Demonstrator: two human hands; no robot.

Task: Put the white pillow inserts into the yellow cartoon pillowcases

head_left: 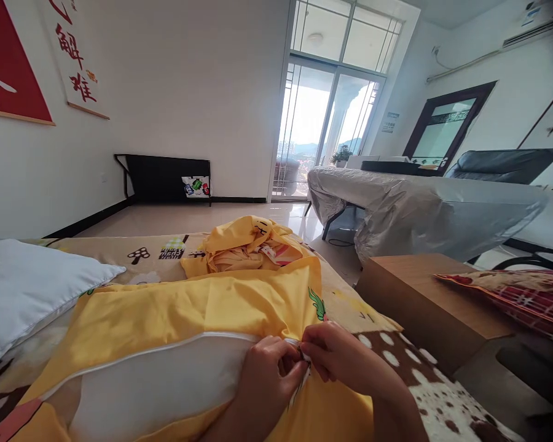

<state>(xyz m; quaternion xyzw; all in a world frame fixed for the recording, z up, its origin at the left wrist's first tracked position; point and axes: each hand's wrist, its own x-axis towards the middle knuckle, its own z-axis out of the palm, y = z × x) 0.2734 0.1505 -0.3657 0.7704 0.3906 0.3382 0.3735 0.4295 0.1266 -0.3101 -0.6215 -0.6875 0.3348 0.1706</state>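
Note:
A yellow pillowcase (203, 310) lies on the bed with a white pillow (156, 383) partly inside it, showing through the open zipper edge. My left hand (270, 380) and my right hand (338, 356) meet at the right end of that opening. Both pinch the fabric by the zipper end (304, 356), fingers closed. The zipper pull itself is too small to make out.
A second white pillow (27, 288) lies at the left. A crumpled yellow cloth (246, 245) sits farther up the bed. To the right stand a wooden bedside table (424, 301), a red patterned cushion (520, 294) and a covered sofa (424, 209).

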